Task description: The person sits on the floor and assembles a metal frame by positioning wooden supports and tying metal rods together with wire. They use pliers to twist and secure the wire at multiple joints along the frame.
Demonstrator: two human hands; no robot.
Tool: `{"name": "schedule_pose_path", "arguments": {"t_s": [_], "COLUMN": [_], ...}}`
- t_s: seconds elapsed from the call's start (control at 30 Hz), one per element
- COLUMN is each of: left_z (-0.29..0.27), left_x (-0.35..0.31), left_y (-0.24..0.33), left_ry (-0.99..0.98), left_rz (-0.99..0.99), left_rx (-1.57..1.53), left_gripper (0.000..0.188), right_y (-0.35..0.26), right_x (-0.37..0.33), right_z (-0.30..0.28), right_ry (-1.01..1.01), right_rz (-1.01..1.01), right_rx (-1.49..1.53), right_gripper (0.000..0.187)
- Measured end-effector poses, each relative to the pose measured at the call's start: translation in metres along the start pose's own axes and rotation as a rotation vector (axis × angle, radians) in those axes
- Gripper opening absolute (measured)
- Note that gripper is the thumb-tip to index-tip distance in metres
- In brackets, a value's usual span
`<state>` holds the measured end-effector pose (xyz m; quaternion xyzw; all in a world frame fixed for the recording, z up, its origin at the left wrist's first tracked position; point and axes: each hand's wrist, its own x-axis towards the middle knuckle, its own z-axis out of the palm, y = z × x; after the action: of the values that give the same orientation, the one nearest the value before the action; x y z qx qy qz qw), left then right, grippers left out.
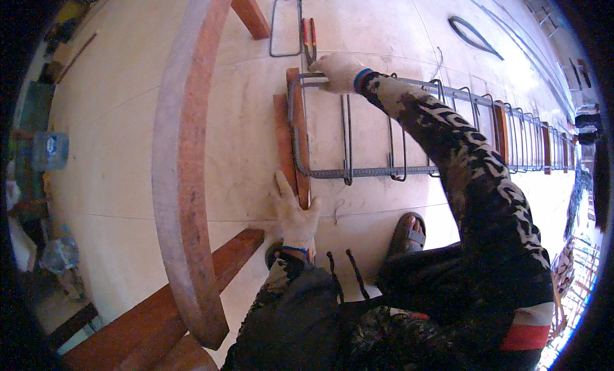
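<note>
- Rebar cage, long, dark grey steel (377,172), lies on the pale tiled floor (243,115); left end between the two hands, rest runs off to the right, well apart from them.
- Right hand, off-white glove with blue cuff (339,73): at the far corner of the cage's left end, over the end of the far long bar. Fingers bent; can't tell if they grip the bar or only rest there.
- Left hand, off-white glove (296,222): just below the near corner of the same end, palm down, fingers spread, not clenched, holding nothing visible. Fingers at the lower ends of two flat reddish-brown wooden boards (283,131).
- Boards lie side by side across the cage's left end, beside and partly under the end loop.
- Pliers with red handles (309,35): just beyond the right hand, tips near its fingers, handles pointing away; contact unclear.
- Thin dark rectangular wire loop (272,27): flat on floor, just left of the pliers.
- Dark teardrop-shaped loop (470,33): on floor beyond the cage, well apart from both hands.
- Reddish-brown wooden crosspieces (501,134): along the cage, farther right.
- Thick weathered wooden beam (185,153): left of both hands.
- Dark sandal on a foot (408,235): on the near side of the cage, right of the left hand.
</note>
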<state>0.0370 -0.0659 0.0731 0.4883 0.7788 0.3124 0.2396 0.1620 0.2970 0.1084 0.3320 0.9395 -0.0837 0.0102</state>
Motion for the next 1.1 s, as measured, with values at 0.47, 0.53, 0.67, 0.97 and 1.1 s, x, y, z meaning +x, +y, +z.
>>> {"name": "schedule_pose_path", "arguments": {"t_s": [0.47,0.53,0.67,0.97,1.1], "left_z": [0.023,0.011,0.006,-0.011,0.008], "left_x": [0.007,0.008,0.008,0.008,0.037], "left_y": [-0.022,-0.035,-0.032,-0.002,0.053], "left_ry": [-0.178,-0.112,-0.196,0.062,-0.101], "left_rz": [-0.205,-0.174,-0.213,0.285,0.341], "left_rx": [0.004,0.017,0.077,0.086,-0.159], "left_gripper": [0.102,0.098,0.099,0.076,0.045], "right_y": [-0.029,-0.04,-0.075,-0.121,-0.111], "right_x": [-0.286,-0.327,-0.434,-0.469,-0.43], "right_z": [-0.085,-0.06,0.007,0.047,0.032], "right_ry": [0.019,0.023,-0.073,0.029,0.292], "right_rz": [-0.23,-0.136,0.291,0.824,0.963], "right_rx": [0.113,0.211,0.393,0.654,0.684], "right_gripper": [0.039,0.036,0.038,0.032,0.029]}}
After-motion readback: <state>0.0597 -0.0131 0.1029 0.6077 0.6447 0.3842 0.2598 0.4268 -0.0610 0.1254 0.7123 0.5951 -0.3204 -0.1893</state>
